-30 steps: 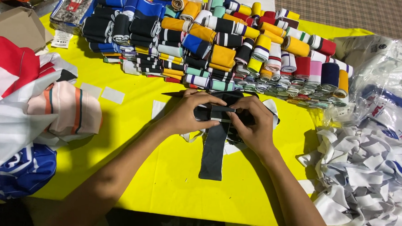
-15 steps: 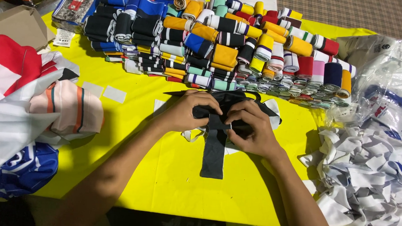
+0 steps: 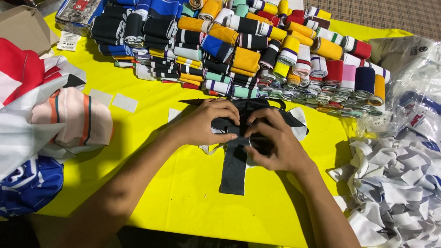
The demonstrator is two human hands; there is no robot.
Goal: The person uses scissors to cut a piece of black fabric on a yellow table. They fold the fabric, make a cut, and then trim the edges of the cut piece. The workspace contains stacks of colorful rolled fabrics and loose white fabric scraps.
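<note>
Nearest the camera, two bare forearms run up from the bottom edge onto the yellow table cover [image 3: 177, 196]. A black fabric strip [image 3: 234, 169] hangs down toward the person from between the hands, its loose end lying flat on the yellow, its upper end gathered into a dark bundle under the fingers. The left hand [image 3: 205, 122] lies over the top of that bundle, fingers curled down and pressed onto the black cloth, thumb tucked against it. The right hand [image 3: 272, 141] meets it from the other side, fingertips pinching the same black strip just where it turns downward; both hands are closed on the cloth and touching one another. A bit of white fabric [image 3: 300, 123] peeks out beneath the black, beside the right hand.

Out to the right, a heap of white cloth scraps [image 3: 400, 196] sits near the elbow, and behind it clear plastic bags [image 3: 420, 88]. To the left, folded garments [image 3: 67, 117] in pink, white and red, with a blue one [image 3: 24, 187] lower down. Two small white labels [image 3: 115, 100] lie on the yellow between them and the hands.

Farther back, rows of rolled striped rib bands [image 3: 234, 45] in orange, black, blue, red and white stretch across the table. A cardboard box [image 3: 21, 28] sits at the far left corner.
</note>
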